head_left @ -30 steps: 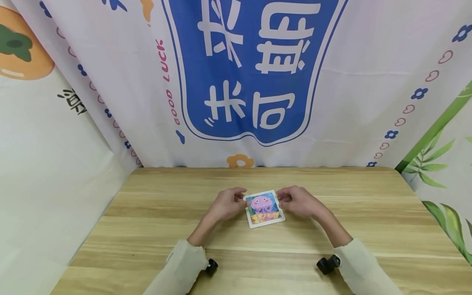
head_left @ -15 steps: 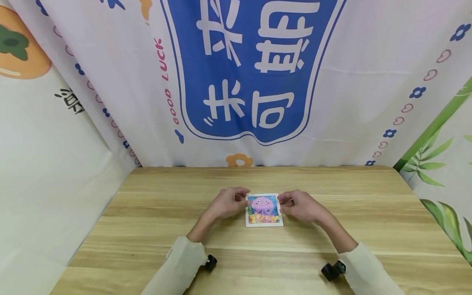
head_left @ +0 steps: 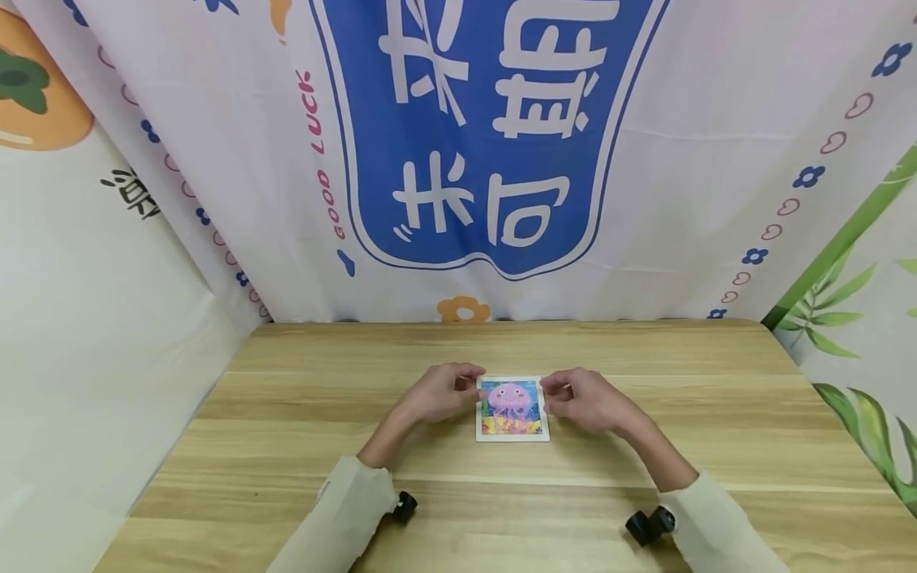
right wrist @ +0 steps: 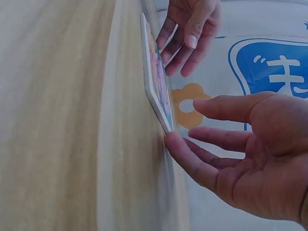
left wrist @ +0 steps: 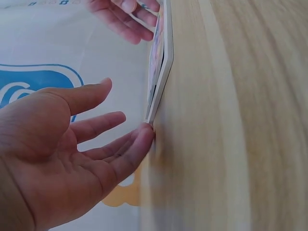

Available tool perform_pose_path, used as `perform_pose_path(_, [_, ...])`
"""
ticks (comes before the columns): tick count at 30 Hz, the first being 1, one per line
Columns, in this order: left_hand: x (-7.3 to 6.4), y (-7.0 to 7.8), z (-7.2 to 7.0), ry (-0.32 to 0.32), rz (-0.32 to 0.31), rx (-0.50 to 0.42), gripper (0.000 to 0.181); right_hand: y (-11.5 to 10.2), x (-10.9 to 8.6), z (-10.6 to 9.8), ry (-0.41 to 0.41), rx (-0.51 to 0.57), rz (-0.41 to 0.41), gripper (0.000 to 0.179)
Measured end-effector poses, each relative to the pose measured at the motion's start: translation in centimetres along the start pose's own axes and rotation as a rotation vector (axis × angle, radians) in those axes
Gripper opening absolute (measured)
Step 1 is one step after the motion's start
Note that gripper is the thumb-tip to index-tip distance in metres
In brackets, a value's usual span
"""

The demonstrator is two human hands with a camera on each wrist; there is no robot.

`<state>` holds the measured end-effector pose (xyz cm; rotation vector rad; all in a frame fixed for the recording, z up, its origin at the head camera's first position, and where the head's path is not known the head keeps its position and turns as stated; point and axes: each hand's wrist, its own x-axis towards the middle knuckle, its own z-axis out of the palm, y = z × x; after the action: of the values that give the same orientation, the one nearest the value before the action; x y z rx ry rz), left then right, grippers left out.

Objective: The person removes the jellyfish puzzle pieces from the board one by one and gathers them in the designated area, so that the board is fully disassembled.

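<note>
With the framed jellyfish picture (head_left: 512,414) as clock centre, we have room over the tabletop (head_left: 516,497) at 6 o'clock, between the left wrist camera (head_left: 405,507) at 8 and the right wrist camera (head_left: 650,525) at 4; the left hand (head_left: 446,392) blocks 9, the right hand (head_left: 586,395) 3, and at 12 the printed cloth (head_left: 688,191) bounds us

The underside of the picture card (head_left: 512,422) is hidden in every view, and the finer details of its print are too small to tell. The left wrist view's top edge crops the card's far end and the right hand (left wrist: 120,22); the right wrist view's top edge cuts off the left hand (right wrist: 194,24). Both sleeves (head_left: 337,517), the tabletop's (head_left: 516,501) near side and the blue panel's (head_left: 481,119) upper part run out of the head view. Wood grain blurs in both wrist views.
</note>
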<state>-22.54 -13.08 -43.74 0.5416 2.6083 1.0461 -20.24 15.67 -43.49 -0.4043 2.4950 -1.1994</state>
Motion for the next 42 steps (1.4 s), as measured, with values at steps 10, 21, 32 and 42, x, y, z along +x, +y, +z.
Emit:
perform_pose_path(10, [-1.5,0.3,-0.5,-0.049,0.091,0.173,0.047,-0.9,1.5,0.4,0.061,-0.132,-0.142,0.042])
perform_pose_path(21, [-2.9,1.6,0.0,-0.178,0.136,0.355,0.044,-2.9,2.9,1.7,0.042,-0.217,-0.150,0.040])
perform_pose_path(32, [-3.9,1.4,0.4,-0.178,0.141,0.408,0.048,-3.3,4.3,2.4,0.029,-0.239,-0.152,0.033])
perform_pose_path(42, [-3.8,1.0,0.4,-0.199,0.133,0.411,0.055,-3.7,5.5,3.2,-0.011,-0.207,-0.114,0.033])
